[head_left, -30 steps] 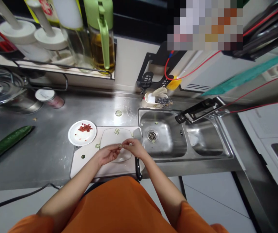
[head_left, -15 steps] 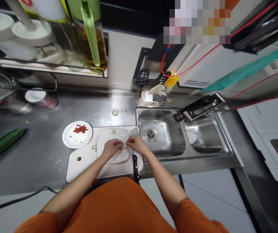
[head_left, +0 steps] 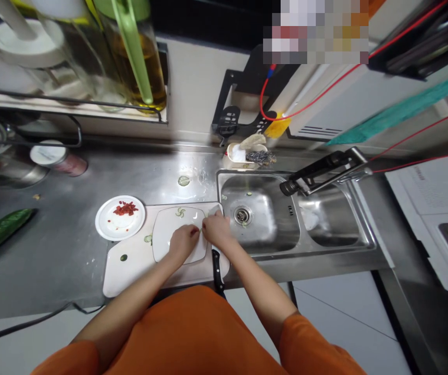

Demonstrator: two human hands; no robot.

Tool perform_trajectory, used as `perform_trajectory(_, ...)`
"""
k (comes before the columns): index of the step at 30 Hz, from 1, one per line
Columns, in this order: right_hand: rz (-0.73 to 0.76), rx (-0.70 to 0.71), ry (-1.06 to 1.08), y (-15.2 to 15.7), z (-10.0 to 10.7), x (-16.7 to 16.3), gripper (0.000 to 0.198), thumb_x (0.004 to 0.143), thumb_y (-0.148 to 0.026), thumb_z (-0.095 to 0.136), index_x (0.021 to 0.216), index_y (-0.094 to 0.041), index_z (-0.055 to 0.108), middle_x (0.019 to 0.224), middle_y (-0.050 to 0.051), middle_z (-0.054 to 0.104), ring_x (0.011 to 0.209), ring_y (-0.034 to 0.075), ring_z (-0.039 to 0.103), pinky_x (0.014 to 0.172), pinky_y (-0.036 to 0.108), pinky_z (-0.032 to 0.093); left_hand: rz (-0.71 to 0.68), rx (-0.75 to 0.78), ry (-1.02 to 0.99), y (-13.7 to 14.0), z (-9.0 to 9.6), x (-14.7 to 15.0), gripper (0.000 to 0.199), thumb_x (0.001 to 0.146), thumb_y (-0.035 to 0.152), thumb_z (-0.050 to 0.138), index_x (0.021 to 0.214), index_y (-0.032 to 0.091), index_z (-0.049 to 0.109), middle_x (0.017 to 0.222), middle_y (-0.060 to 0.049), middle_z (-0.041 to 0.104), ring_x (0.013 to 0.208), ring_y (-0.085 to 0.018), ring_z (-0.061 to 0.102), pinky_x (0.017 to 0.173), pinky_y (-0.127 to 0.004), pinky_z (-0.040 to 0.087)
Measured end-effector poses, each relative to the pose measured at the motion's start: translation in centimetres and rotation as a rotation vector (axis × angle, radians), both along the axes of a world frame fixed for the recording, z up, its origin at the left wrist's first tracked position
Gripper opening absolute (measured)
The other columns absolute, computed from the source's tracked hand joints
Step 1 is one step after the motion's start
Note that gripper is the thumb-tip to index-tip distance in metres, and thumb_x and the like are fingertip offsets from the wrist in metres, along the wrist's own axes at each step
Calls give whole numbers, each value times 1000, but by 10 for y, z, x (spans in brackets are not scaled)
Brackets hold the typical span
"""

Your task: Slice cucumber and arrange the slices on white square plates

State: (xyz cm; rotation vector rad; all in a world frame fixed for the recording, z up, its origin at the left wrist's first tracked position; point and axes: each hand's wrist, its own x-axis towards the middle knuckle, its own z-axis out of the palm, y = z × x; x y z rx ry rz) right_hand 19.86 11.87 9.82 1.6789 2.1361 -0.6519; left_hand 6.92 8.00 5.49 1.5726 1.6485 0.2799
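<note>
Above the square white plate (head_left: 169,245), my left hand (head_left: 185,242) and my right hand (head_left: 216,229) meet fingertip to fingertip. Both pinch a small pale-green strip (head_left: 200,230), which looks like cucumber and is mostly hidden by the fingers. Several curved green strips (head_left: 180,212) form a small swirl near the plate's far edge. The plate rests on a white cutting board (head_left: 124,278). Beside my right wrist lies a knife, its black handle (head_left: 218,271) toward me and its blade partly covered by my hand. A green end piece (head_left: 123,258) is on the board's left.
A round white plate (head_left: 102,219) with red bits (head_left: 126,208) stands left of the board. Farther left lies a whole cucumber (head_left: 1,234). The double sink (head_left: 274,213) with its faucet (head_left: 318,174) is to the right. Oil bottles (head_left: 138,67) stand on a rack behind.
My hands stay together over the plate, and my right hand has turned so its back faces up more. The view has shifted slightly; the strips on the plate look the same.
</note>
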Motion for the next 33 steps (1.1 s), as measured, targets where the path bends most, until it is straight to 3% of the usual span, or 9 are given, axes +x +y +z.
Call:
perform_trajectory(6,50,90,-10,-5,-2,-2,26,85,-17,42,99,-17,64,101,15,64,108,29,41,79,40,32,-8,55,62,-3,-4,0,19,81,28,53,90,20,67,92,-7,60,86,-18,57,75,-27,42)
perform_trajectory(12,-89,171,36,-32,-4,10,26,92,-29,37,99,-21,62,102,10,63,103,25,44,76,34,31,-37,71,52,-8,-8,-1,20,84,30,51,90,21,67,94,-6,59,87,-16,56,75,-25,41)
perform_trajectory(15,-142,170,15,-55,-6,12,32,95,-31,31,114,-27,57,102,8,63,100,23,48,77,33,30,-38,84,43,-9,-7,-2,21,86,31,49,90,21,67,94,-5,59,87,-16,56,76,-25,41)
perform_trajectory(20,-62,109,-14,-81,-14,4,45,95,-25,31,139,-26,32,92,10,66,93,22,55,77,34,29,-60,89,63,-10,-6,-3,23,87,32,47,90,22,67,94,-5,60,86,-16,56,74,-25,41)
perform_trajectory(25,-65,101,-54,-85,-20,1,50,94,-21,32,143,-23,23,91,13,66,92,22,57,76,36,31,-70,94,70,-11,-7,-2,23,87,32,47,89,22,67,93,-5,59,85,-15,56,73,-25,41)
perform_trajectory(33,-82,120,-56,-86,-21,0,50,93,-18,31,143,-22,25,91,13,66,94,24,56,76,39,32,-64,86,43,-11,-7,-1,23,87,32,47,88,21,67,94,-5,60,87,-16,56,75,-25,40)
